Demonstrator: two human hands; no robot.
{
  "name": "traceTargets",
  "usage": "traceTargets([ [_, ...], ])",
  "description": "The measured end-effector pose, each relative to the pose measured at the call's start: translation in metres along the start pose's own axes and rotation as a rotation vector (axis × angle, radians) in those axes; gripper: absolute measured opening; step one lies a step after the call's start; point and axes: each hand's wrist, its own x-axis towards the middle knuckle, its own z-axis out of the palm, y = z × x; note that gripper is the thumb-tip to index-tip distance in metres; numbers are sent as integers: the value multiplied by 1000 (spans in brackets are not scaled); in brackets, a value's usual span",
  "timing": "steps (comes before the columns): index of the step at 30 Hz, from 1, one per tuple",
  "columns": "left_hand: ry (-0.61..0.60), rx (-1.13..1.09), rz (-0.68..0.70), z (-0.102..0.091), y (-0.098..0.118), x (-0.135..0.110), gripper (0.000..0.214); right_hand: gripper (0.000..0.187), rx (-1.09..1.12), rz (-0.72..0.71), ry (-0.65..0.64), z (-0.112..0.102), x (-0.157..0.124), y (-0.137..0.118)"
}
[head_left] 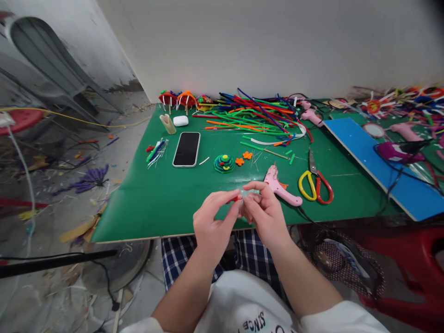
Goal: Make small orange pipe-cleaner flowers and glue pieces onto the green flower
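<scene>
My left hand point(214, 217) and my right hand point(261, 209) meet just above the near edge of the green table point(166, 203). Their fingertips pinch one small red piece point(236, 199) between them. Both hands are closed in a pinch. A pink glue gun point(281, 186) lies just right of my right hand. A coiled green, blue and yellow disc point(224, 163) and two small orange flowers point(243, 158) lie beyond my hands.
A phone point(187, 148) lies face up at left, with a white earbud case point(181, 120) behind it. Yellow and red scissors point(315, 181) lie right of the glue gun. A heap of coloured sticks point(256, 115) fills the back. A blue board point(374, 162) lies at right.
</scene>
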Motion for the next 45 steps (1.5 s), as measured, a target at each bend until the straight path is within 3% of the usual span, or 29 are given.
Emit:
traceTargets([
  [8,64,79,-59,0,-4,1,19,11,-4,-13,11,-3,1,2],
  [13,5,179,-86,-2,-13,4,21,9,-265,-91,109,-13,8,0],
  [19,-18,485,242,-5,-32,16,22,16,-526,-102,180,-21,18,1],
  [25,-103,519,403,-6,-36,19,24,14,-668,-116,60,-22,25,6],
  [31,-154,462,436,-6,-37,18,25,18,-525,15,17,-25,26,10],
  [36,-179,329,304,-6,-36,17,27,18,-273,127,40,-23,26,7],
  [41,-154,249,205,-5,-34,16,20,16,-157,165,35,-21,25,7],
  [45,-96,263,232,-2,-34,15,23,13,-42,197,75,-18,24,10],
])
